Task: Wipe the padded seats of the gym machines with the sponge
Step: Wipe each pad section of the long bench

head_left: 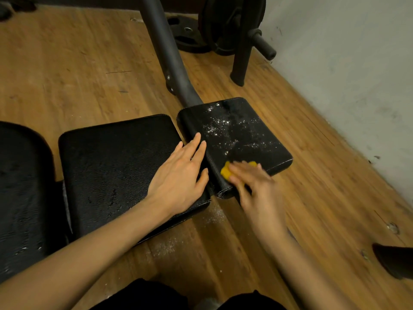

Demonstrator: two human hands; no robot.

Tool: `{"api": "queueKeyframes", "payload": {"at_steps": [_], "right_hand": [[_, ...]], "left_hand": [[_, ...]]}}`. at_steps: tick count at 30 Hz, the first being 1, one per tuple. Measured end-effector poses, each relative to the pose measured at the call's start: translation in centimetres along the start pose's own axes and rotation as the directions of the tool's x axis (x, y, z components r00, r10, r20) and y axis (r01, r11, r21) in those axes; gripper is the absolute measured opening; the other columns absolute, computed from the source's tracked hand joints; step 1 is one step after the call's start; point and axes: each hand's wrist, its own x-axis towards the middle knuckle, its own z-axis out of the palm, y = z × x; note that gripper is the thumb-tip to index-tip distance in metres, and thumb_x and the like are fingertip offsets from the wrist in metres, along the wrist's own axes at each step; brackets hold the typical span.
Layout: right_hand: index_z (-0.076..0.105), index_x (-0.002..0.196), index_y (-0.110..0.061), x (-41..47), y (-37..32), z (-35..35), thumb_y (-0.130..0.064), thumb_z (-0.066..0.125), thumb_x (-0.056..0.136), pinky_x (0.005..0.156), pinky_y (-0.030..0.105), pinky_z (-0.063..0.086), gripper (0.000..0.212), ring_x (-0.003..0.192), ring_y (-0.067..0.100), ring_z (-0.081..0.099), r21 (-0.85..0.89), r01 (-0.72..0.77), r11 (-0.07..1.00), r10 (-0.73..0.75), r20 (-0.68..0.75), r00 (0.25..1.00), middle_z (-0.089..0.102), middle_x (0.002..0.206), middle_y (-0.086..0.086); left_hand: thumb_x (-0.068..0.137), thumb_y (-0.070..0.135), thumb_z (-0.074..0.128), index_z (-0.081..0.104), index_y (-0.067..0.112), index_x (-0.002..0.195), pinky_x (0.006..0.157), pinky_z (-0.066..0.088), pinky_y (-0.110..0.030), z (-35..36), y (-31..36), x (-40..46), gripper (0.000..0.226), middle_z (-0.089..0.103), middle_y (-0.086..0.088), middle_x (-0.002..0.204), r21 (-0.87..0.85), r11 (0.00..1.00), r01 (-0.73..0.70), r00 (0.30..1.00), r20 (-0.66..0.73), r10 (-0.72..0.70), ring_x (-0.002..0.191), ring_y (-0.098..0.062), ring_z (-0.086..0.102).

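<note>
A small black padded seat (241, 130) at the end of the bench carries white dust specks across its top. My right hand (252, 184) holds a yellow sponge (226, 171) against the near edge of this pad; the hand is motion-blurred. My left hand (181, 175) lies flat with straight fingers on the right edge of the larger middle pad (111, 166), its fingertips reaching the gap between the two pads. A third black pad (20, 189) shows at the far left.
A dark metal tube (165, 50) rises from behind the small pad. Weight plates (192, 39) and a barbell rack (241, 36) stand at the back right by a grey wall (346, 74). White dust lies on the wooden floor (169, 245) below the pads.
</note>
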Motion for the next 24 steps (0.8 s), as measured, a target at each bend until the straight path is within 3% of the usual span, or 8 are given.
{"api": "queueKeyframes", "payload": {"at_steps": [1, 3, 7, 9, 14, 17, 20, 24], "right_hand": [[0.068, 0.119, -0.011, -1.1, -0.1, 0.1, -0.008, 0.069, 0.087, 0.113, 0.044, 0.036, 0.032, 0.124, 0.025, 0.056, -0.012, 0.043, 0.999, -0.043, 0.008, 0.999, 0.065, 0.125, 0.007], [0.069, 0.116, -0.009, -0.4, 0.2, 0.0, -0.005, 0.068, 0.086, 0.109, 0.051, 0.037, 0.031, 0.120, 0.027, 0.059, -0.049, 0.145, 0.988, -0.144, 0.016, 0.989, 0.067, 0.121, 0.010], [0.066, 0.122, -0.019, 6.3, -0.4, 0.6, -0.020, 0.058, 0.095, 0.110, 0.034, 0.039, 0.028, 0.126, 0.014, 0.053, -0.134, 0.024, 0.991, -0.021, 0.025, 0.999, 0.064, 0.127, -0.003], [0.068, 0.120, -0.021, 6.6, -0.5, 0.9, -0.023, 0.058, 0.095, 0.104, 0.032, 0.044, 0.027, 0.121, 0.012, 0.052, -0.134, -0.029, 0.990, 0.028, -0.010, 1.000, 0.065, 0.124, -0.006], [0.071, 0.115, -0.016, 0.1, -0.5, -0.6, -0.013, 0.057, 0.090, 0.103, 0.021, 0.039, 0.028, 0.115, 0.013, 0.058, -0.100, 0.187, 0.977, -0.184, 0.044, 0.982, 0.068, 0.119, -0.002], [0.069, 0.119, -0.019, 3.5, -0.6, 0.0, -0.010, 0.060, 0.093, 0.104, 0.026, 0.042, 0.029, 0.116, 0.012, 0.057, -0.094, 0.110, 0.989, -0.106, 0.052, 0.993, 0.067, 0.122, -0.004], [0.054, 0.136, -0.023, 7.4, -1.4, 1.0, -0.016, 0.056, 0.096, 0.103, 0.029, 0.040, 0.041, 0.121, 0.014, 0.056, -0.140, -0.011, 0.990, 0.018, 0.048, 0.999, 0.062, 0.130, -0.003], [0.060, 0.131, -0.020, 3.7, -1.0, -0.6, -0.017, 0.056, 0.096, 0.116, 0.033, 0.031, 0.036, 0.132, 0.010, 0.047, -0.117, 0.085, 0.989, -0.067, 0.153, 0.986, 0.056, 0.138, -0.004]], "left_hand": [[0.104, 0.038, 0.034, 0.007, 0.018, 0.156, 0.106, -0.014, -0.016, 0.1, 0.0, 0.0, 0.063, -0.004, 0.002, 0.164, -0.002, 1.000, 0.001, 1.000, -0.005, -0.001, 0.148, -0.014, 0.005], [0.103, 0.038, 0.034, 0.007, 0.018, 0.156, 0.105, -0.015, -0.016, 0.1, 0.0, 0.0, 0.063, -0.004, 0.002, 0.164, -0.003, 1.000, 0.003, 1.000, -0.006, -0.003, 0.148, -0.013, 0.006], [0.103, 0.037, 0.034, 0.008, 0.016, 0.156, 0.109, -0.013, -0.018, 0.1, 0.0, 0.1, 0.063, -0.003, 0.000, 0.164, 0.009, 1.000, -0.004, 1.000, 0.006, 0.004, 0.149, -0.016, 0.007], [0.104, 0.037, 0.034, 0.009, 0.016, 0.156, 0.109, -0.012, -0.018, 0.1, 0.0, 0.0, 0.062, -0.003, 0.000, 0.164, 0.016, 1.000, 0.000, 1.000, 0.006, 0.000, 0.150, -0.017, 0.008], [0.104, 0.036, 0.032, 0.006, 0.018, 0.156, 0.103, -0.019, -0.015, 0.1, 0.0, 0.0, 0.061, -0.006, 0.002, 0.164, -0.009, 1.000, -0.001, 1.000, -0.004, 0.001, 0.147, -0.009, 0.001], [0.104, 0.034, 0.032, 0.007, 0.016, 0.156, 0.101, -0.022, -0.013, 0.2, -0.1, 0.1, 0.060, -0.005, 0.000, 0.164, -0.018, 1.000, -0.012, 1.000, -0.003, 0.012, 0.136, -0.001, -0.008], [0.104, 0.032, 0.032, 0.009, 0.015, 0.156, 0.108, -0.016, -0.017, 0.3, -0.4, 0.2, 0.059, -0.003, -0.001, 0.164, -0.020, 0.999, -0.027, 1.000, -0.001, 0.027, 0.148, -0.010, 0.001], [0.104, 0.032, 0.032, 0.013, 0.015, 0.156, 0.117, -0.007, -0.020, 0.2, -1.6, 0.9, 0.057, 0.001, 0.000, 0.164, -0.055, 0.997, -0.054, 0.998, 0.019, 0.055, 0.150, -0.011, 0.005]]}}
